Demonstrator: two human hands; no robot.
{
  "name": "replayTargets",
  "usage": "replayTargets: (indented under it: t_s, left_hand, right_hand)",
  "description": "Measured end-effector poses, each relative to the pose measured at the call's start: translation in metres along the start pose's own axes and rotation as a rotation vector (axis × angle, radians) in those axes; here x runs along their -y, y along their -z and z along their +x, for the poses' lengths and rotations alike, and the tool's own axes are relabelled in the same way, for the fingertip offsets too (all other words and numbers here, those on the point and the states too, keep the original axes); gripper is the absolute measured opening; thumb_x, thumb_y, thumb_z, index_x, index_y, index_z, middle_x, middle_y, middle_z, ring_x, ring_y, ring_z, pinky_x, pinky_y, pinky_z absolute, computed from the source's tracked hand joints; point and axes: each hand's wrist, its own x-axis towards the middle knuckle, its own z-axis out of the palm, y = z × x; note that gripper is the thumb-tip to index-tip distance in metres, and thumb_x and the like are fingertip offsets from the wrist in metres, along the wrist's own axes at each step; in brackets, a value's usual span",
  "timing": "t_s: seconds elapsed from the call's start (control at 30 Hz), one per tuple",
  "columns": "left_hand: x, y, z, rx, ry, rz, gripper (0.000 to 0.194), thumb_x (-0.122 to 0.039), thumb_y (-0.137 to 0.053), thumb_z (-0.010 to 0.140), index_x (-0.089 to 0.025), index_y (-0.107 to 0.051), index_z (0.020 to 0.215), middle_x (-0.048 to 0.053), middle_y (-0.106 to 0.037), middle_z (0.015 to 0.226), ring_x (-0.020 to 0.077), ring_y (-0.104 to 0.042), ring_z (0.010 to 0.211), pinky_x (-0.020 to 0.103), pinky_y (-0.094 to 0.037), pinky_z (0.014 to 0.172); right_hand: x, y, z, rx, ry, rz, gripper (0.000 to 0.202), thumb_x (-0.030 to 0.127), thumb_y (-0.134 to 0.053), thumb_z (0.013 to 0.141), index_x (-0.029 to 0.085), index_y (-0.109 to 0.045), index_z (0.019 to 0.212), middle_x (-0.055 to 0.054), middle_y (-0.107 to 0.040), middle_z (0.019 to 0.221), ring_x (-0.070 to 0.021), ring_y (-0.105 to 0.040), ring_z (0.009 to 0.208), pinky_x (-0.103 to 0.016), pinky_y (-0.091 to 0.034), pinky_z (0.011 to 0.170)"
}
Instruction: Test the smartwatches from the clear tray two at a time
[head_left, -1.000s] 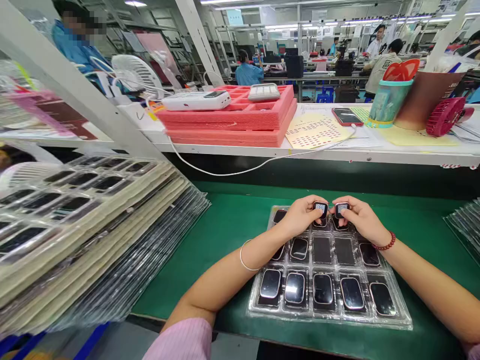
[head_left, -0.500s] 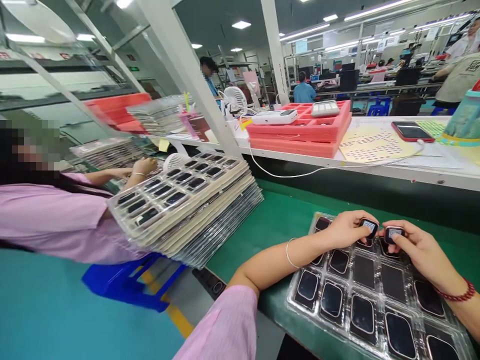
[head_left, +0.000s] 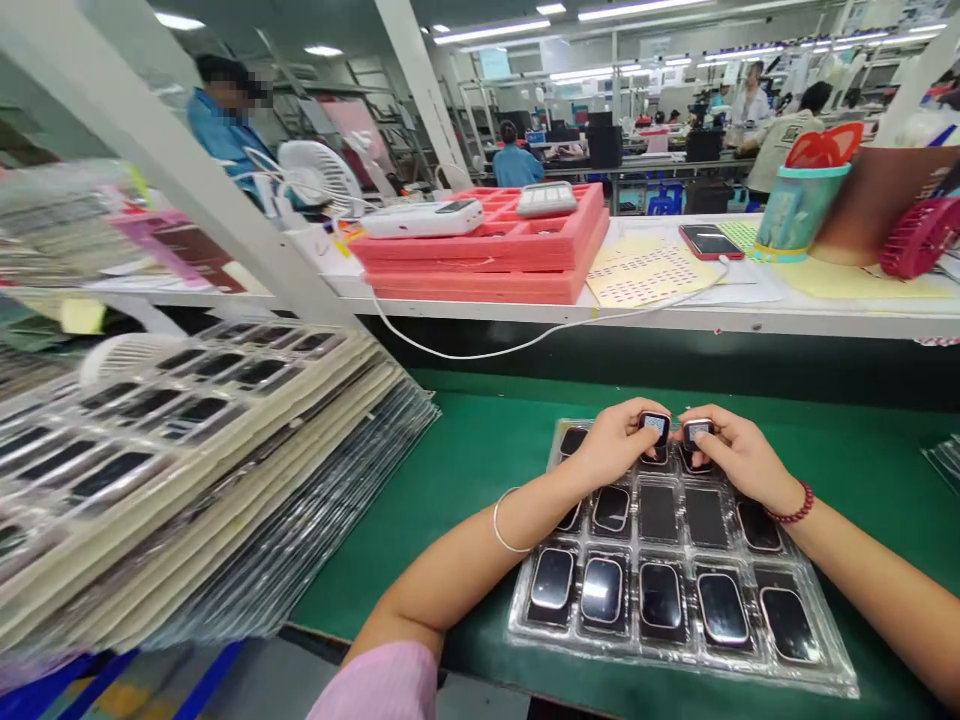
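Note:
My left hand (head_left: 619,440) pinches a smartwatch (head_left: 656,430) with a lit screen, thumb on its face. Close beside it, my right hand (head_left: 739,455) grips a second smartwatch (head_left: 698,431), whose screen is also lit, thumb across the front. Both are held above the back row of a clear plastic tray (head_left: 622,648). Dark-screened watches sit in most of its pockets, among them one in the front row (head_left: 661,596). Two pockets in the middle row, such as this bare pocket (head_left: 658,514), hold no watch. My hands partly hide the back row.
A tall stack of filled trays (head_left: 300,480) stands on the left of the green bench (head_left: 457,440). The white shelf above carries red foam trays (head_left: 480,285), a white power bank (head_left: 424,218), a phone (head_left: 710,241) and a cup (head_left: 802,210). A white cable (head_left: 480,357) droops below the shelf edge.
My view has swung to the right, so the co-worker in pink at the left is out of sight. Both hands keep hold of the same two smartwatches over the tray.

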Motion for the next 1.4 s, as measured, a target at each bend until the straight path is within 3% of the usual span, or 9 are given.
replayTargets:
  t_s: [0.33, 0.6, 0.7, 0.83, 0.97, 1.07, 1.13, 1.23, 1.4]
  left_hand:
    - [-0.0010, 0.0006, 0.0008, 0.006, -0.032, -0.018, 0.022, -0.012, -0.060, 0.081, -0.012, -0.063, 0.103, 0.005, -0.069, 0.091, 0.0092, -0.063, 0.070, 0.022, -0.053, 0.065]
    - [-0.0014, 0.0008, -0.0009, 0.027, -0.053, -0.014, 0.021, -0.027, -0.059, 0.088, -0.013, -0.063, 0.103, 0.005, -0.068, 0.091, 0.0092, -0.062, 0.069, 0.023, -0.053, 0.065]
    - [0.0021, 0.0020, 0.0005, 0.002, -0.094, 0.018, 0.029, -0.013, -0.059, 0.081, -0.014, -0.061, 0.110, 0.006, -0.068, 0.104, 0.0104, -0.064, 0.079, 0.026, -0.053, 0.077]
    - [0.0039, 0.0025, 0.0017, -0.045, -0.136, 0.110, 0.043, -0.004, -0.061, 0.072, -0.015, -0.059, 0.113, 0.006, -0.067, 0.108, 0.0166, -0.063, 0.101, 0.030, -0.049, 0.090]
    - [0.0021, 0.0021, 0.0011, -0.037, -0.070, 0.114, 0.030, -0.014, -0.062, 0.077, -0.014, -0.059, 0.107, 0.006, -0.067, 0.100, 0.0137, -0.063, 0.085, 0.026, -0.050, 0.078]
    - [0.0022, 0.0023, 0.0018, -0.016, -0.020, 0.079, 0.029, -0.014, -0.048, 0.084, -0.014, -0.058, 0.112, 0.004, -0.067, 0.095, 0.0092, -0.060, 0.070, 0.025, -0.050, 0.072]
    - [0.0030, 0.0023, 0.0030, -0.032, -0.018, 0.074, 0.040, -0.006, -0.043, 0.081, -0.015, -0.056, 0.116, 0.003, -0.067, 0.096, 0.0085, -0.061, 0.071, 0.026, -0.050, 0.075]
    - [0.0041, 0.0018, 0.0044, -0.051, -0.050, 0.084, 0.046, -0.002, -0.050, 0.072, -0.015, -0.057, 0.116, 0.004, -0.068, 0.100, 0.0122, -0.064, 0.086, 0.027, -0.050, 0.083]
    - [0.0029, 0.0009, 0.0037, -0.040, -0.048, 0.091, 0.030, -0.012, -0.058, 0.075, -0.014, -0.060, 0.105, 0.005, -0.068, 0.094, 0.0138, -0.064, 0.079, 0.028, -0.051, 0.075]
  right_hand:
    - [0.0080, -0.0001, 0.0009, -0.029, 0.019, -0.033, 0.024, 0.030, -0.064, 0.084, 0.018, -0.063, 0.105, -0.004, -0.072, 0.088, -0.0128, -0.065, 0.058, -0.028, -0.055, 0.058]
    - [0.0101, 0.0020, 0.0003, -0.022, 0.004, -0.005, 0.030, 0.047, -0.060, 0.091, 0.018, -0.065, 0.099, -0.005, -0.072, 0.083, -0.0107, -0.058, 0.051, -0.026, -0.052, 0.051]
    - [0.0085, 0.0009, 0.0009, -0.044, -0.005, -0.033, 0.027, 0.035, -0.066, 0.085, 0.020, -0.062, 0.107, -0.006, -0.073, 0.093, -0.0140, -0.062, 0.061, -0.028, -0.053, 0.055]
    - [0.0063, -0.0003, 0.0019, 0.010, 0.011, -0.018, 0.048, 0.017, -0.065, 0.075, 0.024, -0.056, 0.122, -0.007, -0.070, 0.110, -0.0200, -0.068, 0.083, -0.031, -0.057, 0.066]
    - [0.0068, 0.0010, 0.0009, 0.006, -0.017, -0.008, 0.037, 0.022, -0.055, 0.082, 0.020, -0.059, 0.119, -0.005, -0.072, 0.097, -0.0151, -0.065, 0.066, -0.029, -0.055, 0.060]
    - [0.0069, 0.0009, 0.0007, -0.032, -0.019, -0.057, 0.025, 0.025, -0.057, 0.083, 0.019, -0.062, 0.107, -0.004, -0.071, 0.087, -0.0138, -0.062, 0.060, -0.028, -0.053, 0.056]
    - [0.0066, 0.0002, 0.0009, -0.042, -0.004, -0.072, 0.024, 0.024, -0.061, 0.079, 0.020, -0.061, 0.103, -0.004, -0.071, 0.088, -0.0161, -0.064, 0.066, -0.029, -0.053, 0.058]
    - [0.0058, -0.0004, 0.0010, -0.010, -0.003, -0.038, 0.034, 0.019, -0.061, 0.075, 0.021, -0.059, 0.109, -0.005, -0.071, 0.095, -0.0181, -0.067, 0.073, -0.031, -0.055, 0.063]
    - [0.0039, 0.0002, 0.0002, 0.043, 0.000, -0.045, 0.037, 0.019, -0.055, 0.079, 0.020, -0.058, 0.115, -0.005, -0.070, 0.093, -0.0151, -0.067, 0.067, -0.031, -0.057, 0.064]
